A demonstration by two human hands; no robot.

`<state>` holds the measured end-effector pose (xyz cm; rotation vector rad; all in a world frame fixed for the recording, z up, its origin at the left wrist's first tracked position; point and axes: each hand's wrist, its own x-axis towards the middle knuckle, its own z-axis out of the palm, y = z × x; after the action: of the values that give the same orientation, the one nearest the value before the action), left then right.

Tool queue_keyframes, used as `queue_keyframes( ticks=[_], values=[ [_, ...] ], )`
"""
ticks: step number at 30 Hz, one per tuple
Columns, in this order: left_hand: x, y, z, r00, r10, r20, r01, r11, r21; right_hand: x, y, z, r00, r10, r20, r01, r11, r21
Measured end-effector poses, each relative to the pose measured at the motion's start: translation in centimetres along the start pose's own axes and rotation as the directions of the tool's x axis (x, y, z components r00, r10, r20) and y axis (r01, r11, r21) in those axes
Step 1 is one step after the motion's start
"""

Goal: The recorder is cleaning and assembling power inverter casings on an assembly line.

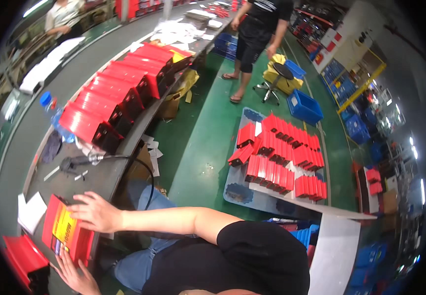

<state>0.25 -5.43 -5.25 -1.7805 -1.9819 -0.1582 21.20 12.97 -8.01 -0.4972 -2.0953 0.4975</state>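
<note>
Touching red housing (82, 244), eight o'clock
Spreading fingers of left hand (77, 275), right hand (97, 213); perhaps creasing yellow label (62, 223) by uneven pressing

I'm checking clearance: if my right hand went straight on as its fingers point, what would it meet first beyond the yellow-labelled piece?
Past the labelled piece, your right hand would probably meet the white paper; depth is unclear.

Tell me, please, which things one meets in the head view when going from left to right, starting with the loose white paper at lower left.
Loose white paper → red case with the large yellow label → black cable → stool with black seat → nearer blue bin → yellow railing.
</note>
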Motion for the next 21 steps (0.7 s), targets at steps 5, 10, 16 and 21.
queue_keyframes(
  ticks=[5,10,16,21],
  values=[
    [0.5,0.2,0.4,0.995,0.054,-0.086,-0.055,0.999,-0.004,-0.1,0.4,-0.8,0.998,0.044,-0.040,-0.045,0.999,-0.015],
    [0.4,0.2,0.3,0.991,0.032,-0.127,-0.033,0.999,-0.005,0.1,0.8,-0.3,0.997,-0.028,-0.069,0.027,0.999,-0.019],
    [0.6,-0.1,-0.7,0.994,0.057,-0.093,-0.051,0.997,0.062,0.2,1.0,0.5,0.983,-0.070,-0.172,0.058,0.995,-0.077],
    [0.2,-0.5,-1.0,0.993,0.052,-0.104,-0.045,0.996,0.074,0.3,1.0,1.2,0.977,-0.074,-0.201,0.060,0.995,-0.075]
  ],
)
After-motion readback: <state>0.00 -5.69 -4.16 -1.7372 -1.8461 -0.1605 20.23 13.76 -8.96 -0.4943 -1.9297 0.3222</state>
